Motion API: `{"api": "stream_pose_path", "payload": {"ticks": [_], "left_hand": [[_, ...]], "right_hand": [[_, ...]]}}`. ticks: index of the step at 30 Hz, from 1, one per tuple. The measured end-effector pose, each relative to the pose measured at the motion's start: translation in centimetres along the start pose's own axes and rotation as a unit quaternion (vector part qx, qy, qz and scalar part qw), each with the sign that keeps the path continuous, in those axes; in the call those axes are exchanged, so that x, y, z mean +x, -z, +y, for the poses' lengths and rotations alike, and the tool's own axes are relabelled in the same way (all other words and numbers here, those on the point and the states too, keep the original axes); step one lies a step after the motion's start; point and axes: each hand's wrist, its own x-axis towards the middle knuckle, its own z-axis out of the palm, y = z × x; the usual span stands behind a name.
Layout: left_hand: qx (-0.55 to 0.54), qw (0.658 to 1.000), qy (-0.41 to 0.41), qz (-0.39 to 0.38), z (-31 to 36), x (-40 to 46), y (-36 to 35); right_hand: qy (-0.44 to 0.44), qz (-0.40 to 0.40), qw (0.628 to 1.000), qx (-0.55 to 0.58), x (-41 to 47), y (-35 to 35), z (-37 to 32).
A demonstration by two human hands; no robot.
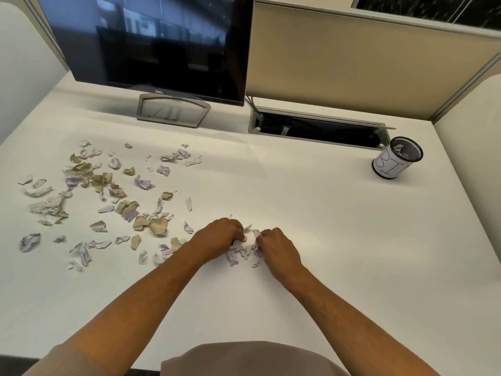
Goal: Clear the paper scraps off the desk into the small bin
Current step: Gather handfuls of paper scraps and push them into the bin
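Several crumpled paper scraps [100,196], white, lilac and tan, lie spread over the left half of the white desk [311,213]. A small heap of white and lilac scraps [244,252] sits at the desk's middle front. My left hand [219,237] and my right hand [276,248] flank that heap with fingers curled in on the scraps. The small bin [393,165], a black mesh cup wrapped in white paper with hand lettering, stands far right with some scraps inside.
A dark monitor [151,42] on a grey stand [173,109] rises at the back left. An open cable tray [317,128] is sunk in the desk behind the bin. Beige partition panels [366,63] close off the back and right side.
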Motion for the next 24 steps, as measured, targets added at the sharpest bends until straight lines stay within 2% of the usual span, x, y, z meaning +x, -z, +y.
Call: {"api": "stream_pose_path", "payload": {"ticks": [6,9,14,16,21,24], "left_hand": [[-0.064,0.994,0.084,0.042,0.9,-0.3,-0.5],[-0.121,0.978,0.144,0.089,1.5,-0.1,-0.5],[-0.246,0.93,0.21,0.172,2.8,0.3,0.3],[-0.28,0.914,0.225,0.191,3.7,0.8,1.1],[-0.34,0.892,0.223,0.197,6.3,3.3,2.9],[-0.394,0.875,0.214,0.184,7.9,5.3,3.8]], "right_hand": [[-0.033,0.009,0.996,0.08,0.6,0.0,0.9],[-0.087,0.016,0.974,0.207,1.0,0.3,1.9],[-0.161,0.064,0.899,0.403,0.2,1.9,4.6],[-0.185,0.067,0.855,0.48,-0.3,2.1,6.1],[-0.21,0.097,0.74,0.632,-2.0,3.4,9.5],[-0.204,0.119,0.696,0.678,-2.8,4.4,11.8]]}}
